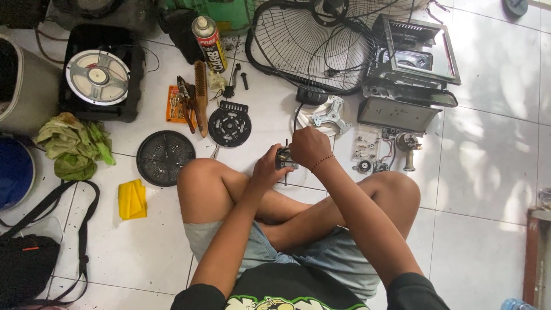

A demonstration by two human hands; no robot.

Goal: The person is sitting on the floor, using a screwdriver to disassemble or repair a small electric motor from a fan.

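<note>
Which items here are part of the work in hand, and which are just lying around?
In hand:
left hand
right hand
small motor part, gripped by both

Lying about:
fan grille
round black cover
spray can
yellow cloth
green rag
speaker

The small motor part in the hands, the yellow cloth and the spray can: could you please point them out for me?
small motor part point(285, 159), head view, its dark body between both hands.
yellow cloth point(132, 199), head view, middle of the fold.
spray can point(210, 46), head view, its labelled side.
</note>
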